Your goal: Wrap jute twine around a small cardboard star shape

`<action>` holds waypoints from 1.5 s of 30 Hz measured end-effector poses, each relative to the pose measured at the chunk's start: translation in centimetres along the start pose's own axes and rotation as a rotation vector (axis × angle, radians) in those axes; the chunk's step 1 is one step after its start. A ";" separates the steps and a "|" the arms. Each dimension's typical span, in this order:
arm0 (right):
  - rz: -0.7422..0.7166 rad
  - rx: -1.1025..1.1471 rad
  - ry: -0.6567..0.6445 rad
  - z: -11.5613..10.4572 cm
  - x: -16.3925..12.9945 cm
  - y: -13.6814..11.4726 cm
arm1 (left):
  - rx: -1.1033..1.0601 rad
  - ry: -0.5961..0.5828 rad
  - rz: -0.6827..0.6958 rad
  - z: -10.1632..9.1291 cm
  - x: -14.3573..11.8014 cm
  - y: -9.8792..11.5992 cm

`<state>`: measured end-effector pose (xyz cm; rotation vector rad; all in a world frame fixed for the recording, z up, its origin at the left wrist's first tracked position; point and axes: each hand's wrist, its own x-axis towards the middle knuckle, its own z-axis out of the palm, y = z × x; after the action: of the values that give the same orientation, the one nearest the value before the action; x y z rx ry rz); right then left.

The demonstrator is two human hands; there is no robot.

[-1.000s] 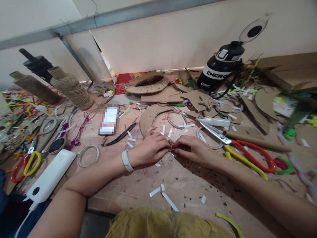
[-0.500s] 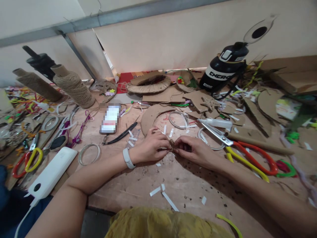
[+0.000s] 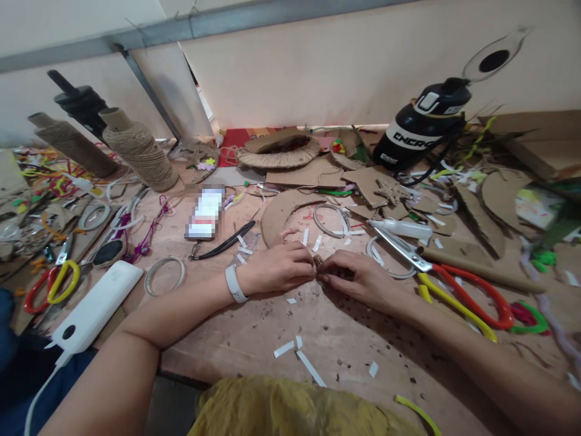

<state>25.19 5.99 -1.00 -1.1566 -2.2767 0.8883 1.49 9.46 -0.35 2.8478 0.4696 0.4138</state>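
My left hand [image 3: 282, 266], with a pale band at the wrist, is closed in a pinch over the worktable. Opposite it, the fingertips of my right hand [image 3: 351, 271] pinch the same small brown piece [image 3: 318, 260], which looks like twine. Most of that piece is hidden behind the fingers. Just beyond my left hand lies a curved cardboard ring [image 3: 275, 218]. Large scissors [image 3: 420, 261] with red and yellow handles rest to the right of my right hand, blades partly apart. White paper strips [image 3: 305, 236] are scattered around both hands.
Twine spools [image 3: 138, 151] stand at the back left, and a black bottle [image 3: 413, 133] at the back right. A phone [image 3: 205, 212], a white power bank [image 3: 97, 306] and a second pair of scissors [image 3: 59, 278] lie on the left. Cardboard scraps [image 3: 304, 177] line the back.
My view has tilted slightly, so the back items shift a little right. Both hands stay together at the small brown piece; the fingers have shifted slightly around it.
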 end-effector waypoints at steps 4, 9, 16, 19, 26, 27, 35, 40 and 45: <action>0.012 0.011 0.012 -0.1 -0.1 -0.4 | 0.074 0.033 0.041 0.3 -0.2 0.2; -0.040 -0.129 0.210 -0.2 -0.6 -0.5 | 0.095 0.065 0.021 0.4 -0.3 0.3; -0.285 -0.574 0.230 -0.1 -1.4 -0.1 | 0.105 0.080 0.034 0.6 -0.3 0.3; -0.340 -0.648 0.196 -0.1 -1.4 0.0 | 0.096 0.096 0.041 0.7 -0.4 0.2; -0.362 -0.641 0.170 -0.1 -1.0 -0.3 | 0.086 0.095 0.039 0.7 -0.4 0.1; -0.367 -0.633 0.169 -0.1 -1.0 -0.4 | 0.085 0.092 0.037 0.7 -0.4 0.1; -0.349 -0.644 0.166 -0.2 -0.9 -0.2 | 0.064 0.086 0.018 0.7 -0.3 0.2; -0.373 -0.702 0.144 0.0 -0.7 -0.5 | 0.062 0.103 0.031 0.6 -0.3 0.2; -0.325 -0.690 0.130 0.2 -0.6 -0.6 | 0.066 0.077 0.023 0.5 -0.3 0.3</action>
<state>25.13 5.15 -0.77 -0.9974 -2.6277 -0.1149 1.46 9.00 -0.86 2.9116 0.4739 0.5238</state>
